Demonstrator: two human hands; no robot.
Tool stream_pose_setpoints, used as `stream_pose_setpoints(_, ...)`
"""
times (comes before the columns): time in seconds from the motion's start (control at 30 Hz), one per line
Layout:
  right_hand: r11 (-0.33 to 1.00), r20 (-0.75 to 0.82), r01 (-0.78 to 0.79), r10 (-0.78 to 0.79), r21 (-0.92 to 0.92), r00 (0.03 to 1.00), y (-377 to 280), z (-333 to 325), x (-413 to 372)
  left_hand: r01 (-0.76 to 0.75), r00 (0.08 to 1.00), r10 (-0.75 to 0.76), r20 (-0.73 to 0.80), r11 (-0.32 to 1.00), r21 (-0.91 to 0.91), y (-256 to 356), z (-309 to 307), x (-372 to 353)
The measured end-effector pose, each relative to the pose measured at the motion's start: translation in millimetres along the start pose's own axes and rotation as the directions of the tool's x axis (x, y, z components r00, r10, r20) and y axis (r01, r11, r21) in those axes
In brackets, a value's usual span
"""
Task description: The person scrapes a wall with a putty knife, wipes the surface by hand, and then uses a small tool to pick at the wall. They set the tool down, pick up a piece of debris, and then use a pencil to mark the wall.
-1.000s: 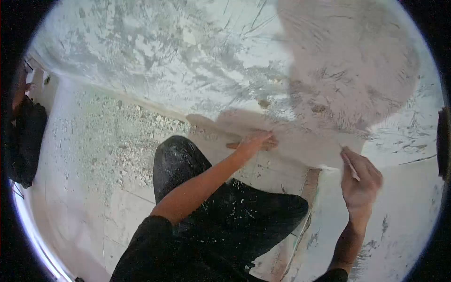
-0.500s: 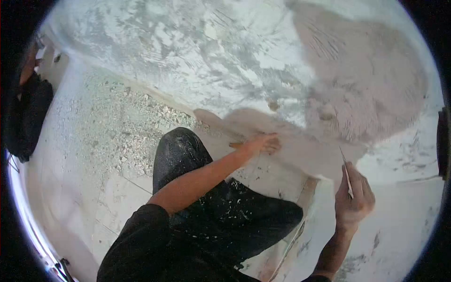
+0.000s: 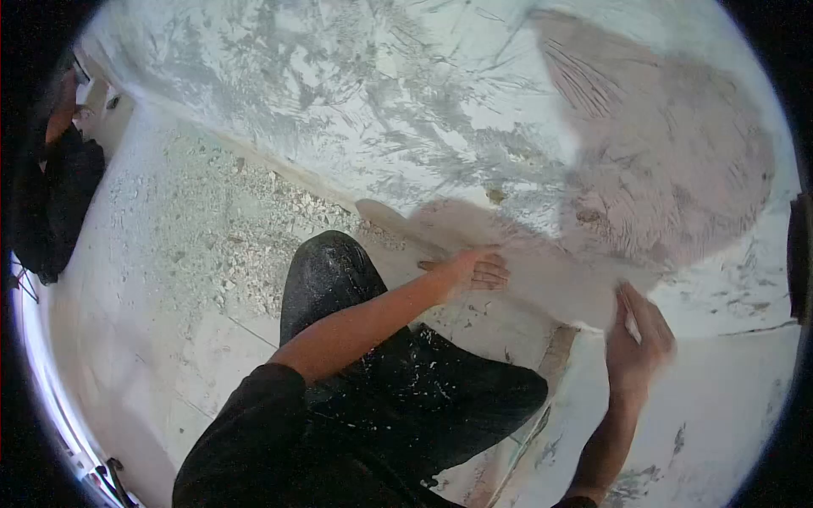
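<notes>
My left hand reaches across my knee to the foot of the patchy white-and-grey wall. Its fingers are stretched out, with the thumb apart, and nothing shows in them. To the right, my right hand is raised close to the wall, fingers curled and slightly blurred. It grips a thin flat scraper, whose blade showed edge-on a moment ago and is hidden in this view now. Scrape marks streak the wall around both hands, and a shadow darkens its right part.
Paint flakes litter the tiled floor along the wall. My bent knee, in dusty dark trousers, is between my arms. Another person in dark clothes is at the far left. A bright strip runs along the left edge.
My right hand has turned slightly, so the thin blade no longer shows. My left fingers have spread and straightened a little. The view has shifted slightly.
</notes>
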State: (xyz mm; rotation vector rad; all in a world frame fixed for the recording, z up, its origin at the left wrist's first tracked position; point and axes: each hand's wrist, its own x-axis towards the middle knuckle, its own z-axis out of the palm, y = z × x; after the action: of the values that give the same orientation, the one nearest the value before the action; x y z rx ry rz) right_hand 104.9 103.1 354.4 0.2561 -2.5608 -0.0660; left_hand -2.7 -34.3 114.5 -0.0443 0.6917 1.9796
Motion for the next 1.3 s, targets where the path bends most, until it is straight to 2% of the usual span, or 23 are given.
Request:
stream_pose_setpoints(0.03,1.000,-0.003,-0.018,0.018,-0.002,1.000,3,1,-6,-0.037,0.999,0.036,-0.031,0.999,-0.008,-4,1,-3)
stream_pose_setpoints(0.1,0.994,0.194,-0.082,0.095,-0.073,0.976,11,2,-5,-0.106,0.993,0.106,-0.047,0.994,-0.011,4,1,2)
stream_pose_setpoints(0.13,0.999,0.077,-0.025,0.026,-0.020,0.997,8,-3,-9,-0.078,0.996,0.077,-0.039,0.997,-0.020,-2,1,2)
stream_pose_setpoints(0.23,0.997,0.040,-0.075,0.075,0.017,0.996,3,0,-3,-0.046,0.999,0.047,-0.027,0.999,0.006,-1,2,3)
stream_pose_setpoints(0.27,0.979,0.193,-0.204,0.201,-0.004,0.960,17,25,-5,-0.030,0.999,0.031,-0.016,0.998,0.057,1,3,1)
stream_pose_setpoints(0.3,0.978,0.175,-0.210,0.207,-0.003,0.962,13,23,-8,-0.034,0.999,0.035,-0.010,0.997,0.075,3,3,0)
stream_pose_setpoints(0.37,0.994,0.107,-0.093,0.087,0.055,0.990,4,16,-10,-0.056,0.998,0.056,0.014,0.998,0.004,2,-1,0)
stream_pose_setpoints(0.4,0.997,-0.044,-0.044,0.047,0.067,0.998,0,4,-11,-0.055,0.998,0.055,0.002,0.998,-0.018,0,0,-2)
stream_pose_setpoints(0.5,0.993,0.005,-0.107,0.107,0.048,0.994,11,20,-6,-0.038,0.999,0.039,-0.023,0.998,0.048,2,0,0)
stream_pose_setpoints(0.53,0.995,0.057,-0.073,0.077,-0.066,0.995,15,16,-9,-0.048,0.998,0.048,0.029,0.999,0.003,-1,-6,6)
stream_pose_setpoints(0.6,0.996,-0.012,-0.084,0.083,-0.033,0.996,0,-7,-15,-0.041,0.996,0.047,0.082,0.997,-0.068,-8,-6,9)
stream_pose_setpoints(0.63,0.996,-0.085,-0.089,0.090,0.013,0.992,-5,-14,-13,-0.021,0.999,0.022,0.034,0.999,-0.030,-1,0,8)
stream_pose_setpoints(0.7,0.992,-0.078,-0.125,0.126,0.018,0.989,4,2,-15,0.022,1.000,-0.022,-0.019,1.000,0.015,-5,5,2)
stream_pose_setpoints(0.77,0.979,0.206,-0.200,0.189,0.033,0.960,34,48,-20,0.012,0.999,-0.012,-0.034,1.000,0.016,1,6,2)
stream_pose_setpoints(0.8,0.991,0.153,0.023,-0.003,-0.130,0.988,27,42,-26,-0.007,1.000,0.008,-0.024,0.999,0.032,6,7,2)
stream_pose_setpoints(0.83,0.990,0.128,0.036,-0.018,-0.137,0.992,17,33,-20,-0.002,0.999,0.003,-0.034,1.000,0.019,9,8,2)
stream_pose_setpoints(0.9,0.979,-0.147,-0.189,0.199,0.080,0.969,-3,6,-16,0.032,0.998,-0.033,-0.051,0.999,-0.014,3,8,0)
stream_pose_setpoints(0.97,0.979,-0.126,-0.205,0.204,0.003,0.971,10,17,-18,-0.067,0.998,0.066,0.014,0.996,0.065,2,6,-2)
stream_pose_setpoints(1.03,0.984,0.046,-0.177,0.176,0.016,0.983,13,18,-17,-0.044,0.999,0.044,-0.007,0.998,0.043,5,4,3)
stream_pose_setpoints(1.1,0.989,0.007,-0.140,0.140,0.044,0.990,11,6,-18,-0.003,0.999,0.003,-0.035,1.000,-0.007,-4,3,5)
stream_pose_setpoints(1.17,0.983,-0.090,-0.178,0.180,0.037,0.980,13,7,-11,-0.063,0.997,0.062,0.037,0.998,0.018,-5,0,4)
stream_pose_setpoints(1.2,0.964,0.028,-0.233,0.231,0.131,0.973,17,26,-8,-0.052,0.998,0.051,0.035,0.998,0.029,-6,0,2)
stream_pose_setpoints(1.3,0.981,-0.070,-0.160,0.168,0.109,0.983,15,12,-18,0.023,0.998,-0.025,-0.055,0.999,-0.036,1,4,8)
